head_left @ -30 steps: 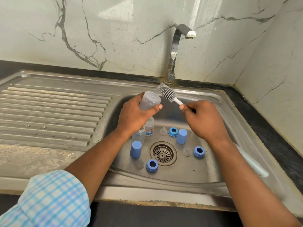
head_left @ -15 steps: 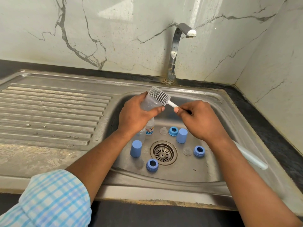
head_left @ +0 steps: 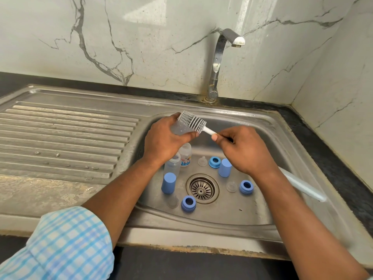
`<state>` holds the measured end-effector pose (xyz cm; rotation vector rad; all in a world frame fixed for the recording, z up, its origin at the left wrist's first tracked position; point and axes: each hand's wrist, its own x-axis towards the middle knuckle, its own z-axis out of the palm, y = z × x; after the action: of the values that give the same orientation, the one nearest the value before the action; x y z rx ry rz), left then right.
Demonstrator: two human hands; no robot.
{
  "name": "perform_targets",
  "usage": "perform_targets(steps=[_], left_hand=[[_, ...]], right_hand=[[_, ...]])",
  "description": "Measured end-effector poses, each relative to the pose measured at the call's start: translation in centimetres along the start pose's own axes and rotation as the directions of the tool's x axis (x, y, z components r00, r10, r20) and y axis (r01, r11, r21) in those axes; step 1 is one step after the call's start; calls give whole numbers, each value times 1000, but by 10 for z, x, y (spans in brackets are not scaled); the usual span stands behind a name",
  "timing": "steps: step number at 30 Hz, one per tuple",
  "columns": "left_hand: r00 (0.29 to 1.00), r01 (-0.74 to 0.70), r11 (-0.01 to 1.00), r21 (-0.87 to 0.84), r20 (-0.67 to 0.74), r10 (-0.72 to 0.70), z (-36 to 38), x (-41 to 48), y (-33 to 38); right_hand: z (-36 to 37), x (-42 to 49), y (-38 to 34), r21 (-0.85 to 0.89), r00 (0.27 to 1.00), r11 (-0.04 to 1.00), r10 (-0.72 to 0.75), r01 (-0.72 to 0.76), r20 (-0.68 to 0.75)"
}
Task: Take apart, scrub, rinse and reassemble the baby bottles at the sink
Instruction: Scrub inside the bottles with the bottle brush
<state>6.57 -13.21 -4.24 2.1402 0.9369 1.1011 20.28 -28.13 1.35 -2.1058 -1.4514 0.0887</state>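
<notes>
My left hand [head_left: 163, 142] grips a clear baby bottle [head_left: 178, 129] above the sink basin [head_left: 268, 138]. My right hand [head_left: 244, 152] holds the white handle of a bottle brush [head_left: 191, 122], whose grey bristle head lies against the outside of the held bottle. The brush's long handle end [head_left: 302, 185] sticks out behind my right wrist. On the basin floor stand two more clear bottles [head_left: 172, 164] [head_left: 185, 154], two blue caps [head_left: 168, 182] [head_left: 224, 167], three blue collar rings [head_left: 214, 162] [head_left: 246, 186] [head_left: 188, 203] and clear teats [head_left: 202, 161] [head_left: 231, 186] [head_left: 172, 201].
The drain strainer [head_left: 201, 188] sits in the middle of the basin. A chrome tap [head_left: 218, 63] rises behind the basin with no water running. A ribbed steel draining board [head_left: 60, 138] spreads to the left. Marble walls close in at the back and right.
The brush head has slid left across the held bottle, from beside its right edge to lying over it. My right hand followed it leftward.
</notes>
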Motion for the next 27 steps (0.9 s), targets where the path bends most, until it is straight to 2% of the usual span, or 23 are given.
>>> perform_targets(steps=[2,5,11,16,19,24,27], left_hand=[[998,-40,997,-68,53,43,3,-3,4],[989,-121,992,-35,86,123,8,-7,8],[1000,0,995,-104,-30,-3,-1,-1,3],[995,-91,992,-83,42,95,4,-6,8],[985,-167,986,3,38,167,6,-6,10],[997,-68,994,-83,-32,65,0,-7,9],[999,4,994,-110,-47,-9,0,-5,7]], right_hand=[[1,3,2,-20,995,998,61,-63,-79],[-1,5,11,-26,987,994,106,-110,-118],[-6,0,4,27,999,999,17,-19,51],[-4,4,11,-45,990,994,92,-98,-111],[-1,7,16,-96,984,987,116,-129,-134],[-5,6,15,-34,996,997,72,-74,-53],[-7,4,14,-2,996,998,58,-58,-61]])
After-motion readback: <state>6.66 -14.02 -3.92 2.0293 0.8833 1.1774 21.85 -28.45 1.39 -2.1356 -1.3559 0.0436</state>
